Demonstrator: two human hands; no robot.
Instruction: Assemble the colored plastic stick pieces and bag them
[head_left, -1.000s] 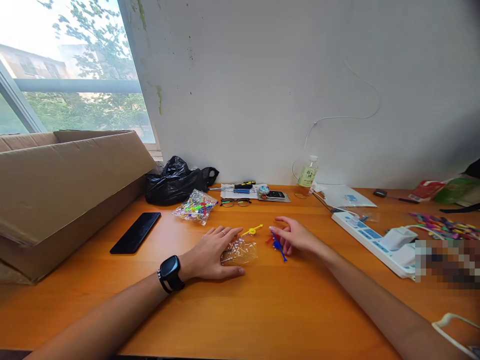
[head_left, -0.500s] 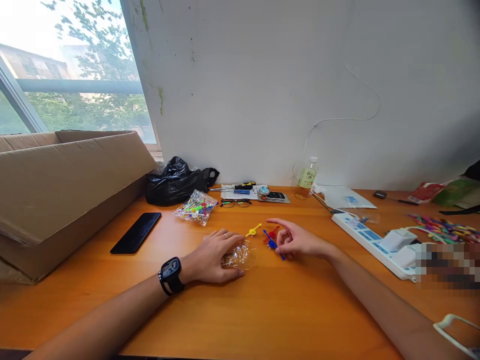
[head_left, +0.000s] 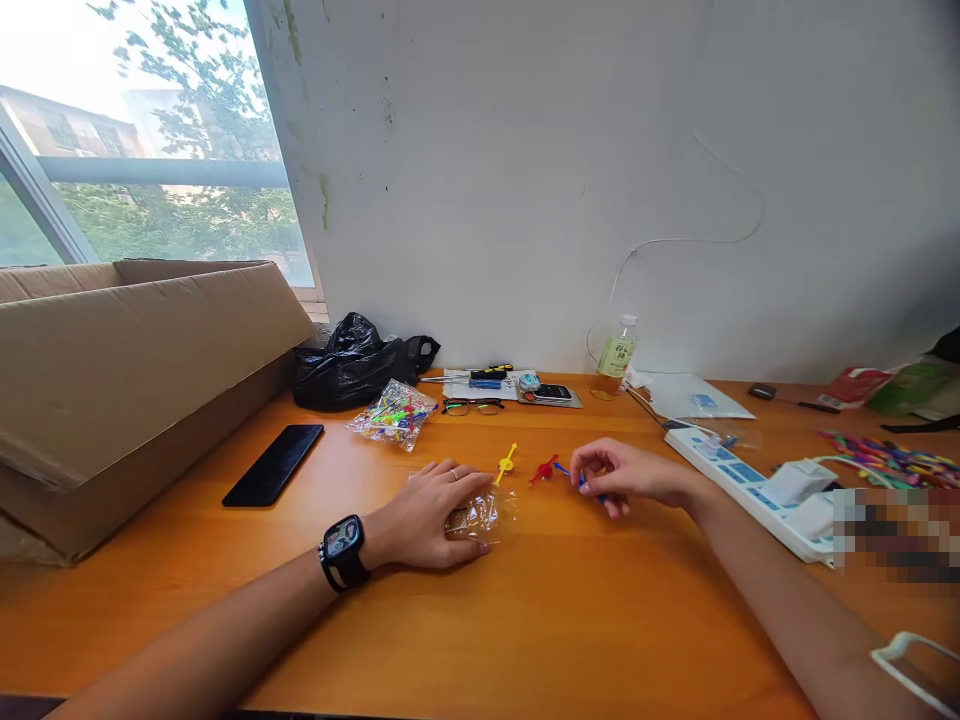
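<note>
My left hand [head_left: 424, 512], with a black watch on the wrist, lies on a small clear plastic bag [head_left: 480, 514], thumb and fingers pressing it to the orange table [head_left: 525, 620]. Just beyond its fingertips lies a yellow plastic stick [head_left: 507, 464]. A red plastic piece [head_left: 544, 469] lies loose between my hands. My right hand [head_left: 626, 474] is curled, its fingers pinched on a blue plastic stick [head_left: 564, 469] that pokes out to the left, just above the table.
A clear bag of coloured sticks [head_left: 393, 412] and a black phone [head_left: 274, 464] lie to the left. A big cardboard box [head_left: 112, 370], a black bag [head_left: 352, 364], glasses [head_left: 471, 405], a bottle [head_left: 613, 358] and a white power strip [head_left: 750, 485] stand around.
My right hand closed on the blue stick and drew it to the right, leaving the red piece behind. My left hand stayed on the clear bag.
</note>
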